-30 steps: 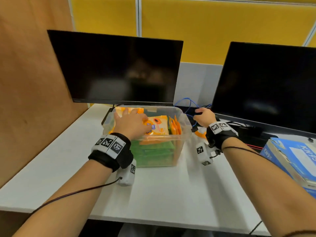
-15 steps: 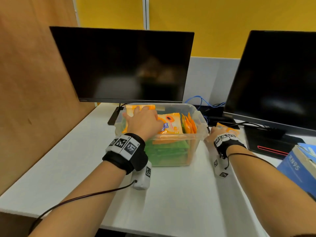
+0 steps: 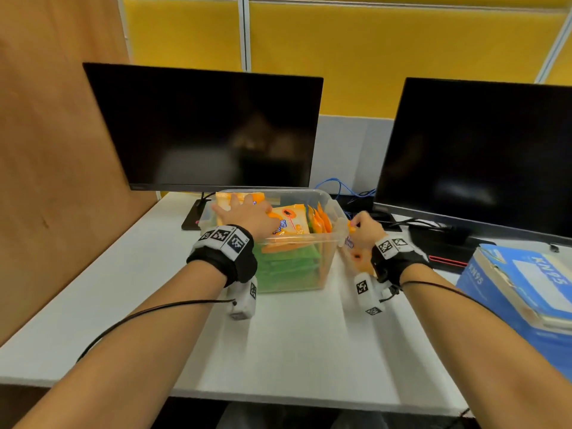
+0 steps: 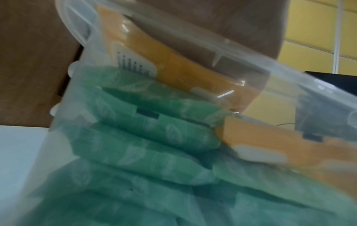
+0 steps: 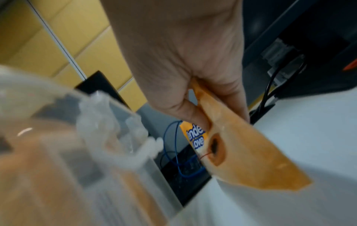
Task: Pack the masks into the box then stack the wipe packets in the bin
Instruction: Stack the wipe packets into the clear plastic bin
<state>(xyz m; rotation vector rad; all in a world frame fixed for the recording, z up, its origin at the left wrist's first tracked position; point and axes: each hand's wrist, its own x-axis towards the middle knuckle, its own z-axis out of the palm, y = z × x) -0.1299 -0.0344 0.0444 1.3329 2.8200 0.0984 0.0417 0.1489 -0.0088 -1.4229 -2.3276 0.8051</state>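
Right hand [image 3: 363, 229], a second ago reaching behind bin [image 3: 331, 212], now pinches orange packet [image 5: 245, 146] beside bin's right wall. Left hand [image 3: 247, 213], fingers flat, presses packets inside. Likely stacked next.

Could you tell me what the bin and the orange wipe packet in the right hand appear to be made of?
The bin looks like clear, slightly frosted rigid plastic: the green and orange packets show through its walls, and its rim is moulded. The orange wipe packet held by the right hand looks like thin, glossy printed plastic film, probably soft, with a flat sealed edge.
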